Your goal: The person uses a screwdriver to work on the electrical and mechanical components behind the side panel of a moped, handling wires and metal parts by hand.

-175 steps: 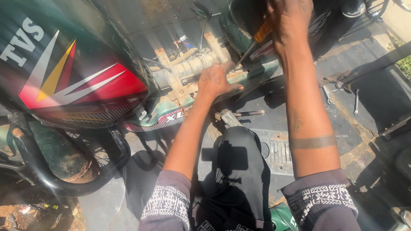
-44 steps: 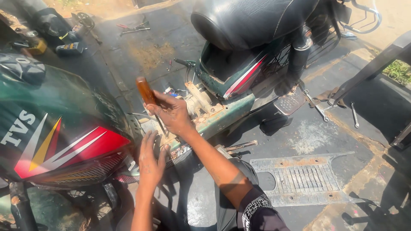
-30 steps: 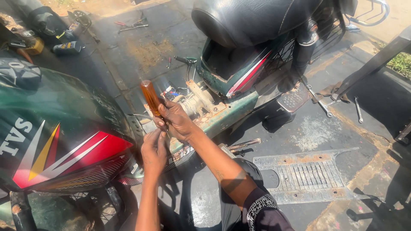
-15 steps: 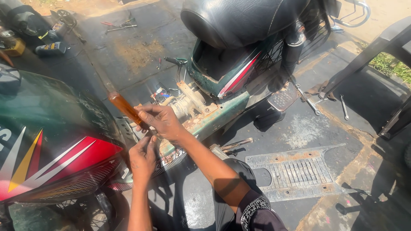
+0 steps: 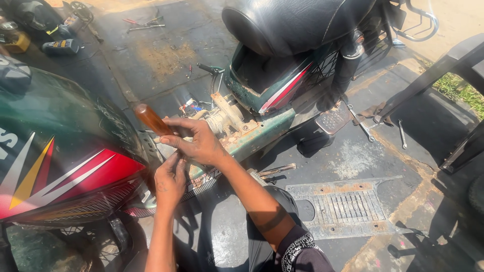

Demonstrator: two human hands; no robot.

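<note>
Amber plastic is catching the sun where the screwdriver handle [image 5: 150,119] is sticking up and to the left out of the right hand [image 5: 199,143], which is clenching around the tool just below the handle, thumb and fingers wrapped over the shank. The shaft itself is hidden behind both hands, so I cannot tell where the tip is seating. The left hand [image 5: 170,180] is sitting directly beneath the right one, touching it, its fingers curling in against the grimy lower edge of the green scooter frame [image 5: 254,135], just beside the green and red body panel [image 5: 70,166]; whether it is pinching a small part or only steadying the tool is not visible. As a judgement, the main risk is the tip slipping out of a worn or dirty fastener: the handle is tilting well off upright, and the left fingers are resting right where a slipping blade would be travelling, so a jab is possible. The oily look of the metal around the exposed engine parts [image 5: 224,117] would be making such a slip likelier. A loosened screw could also be dropping to the dark concrete floor [image 5: 353,156], near the loose tool [image 5: 277,170] lying there and the metal drain grate [image 5: 343,206], where it would be hard to find.
</note>
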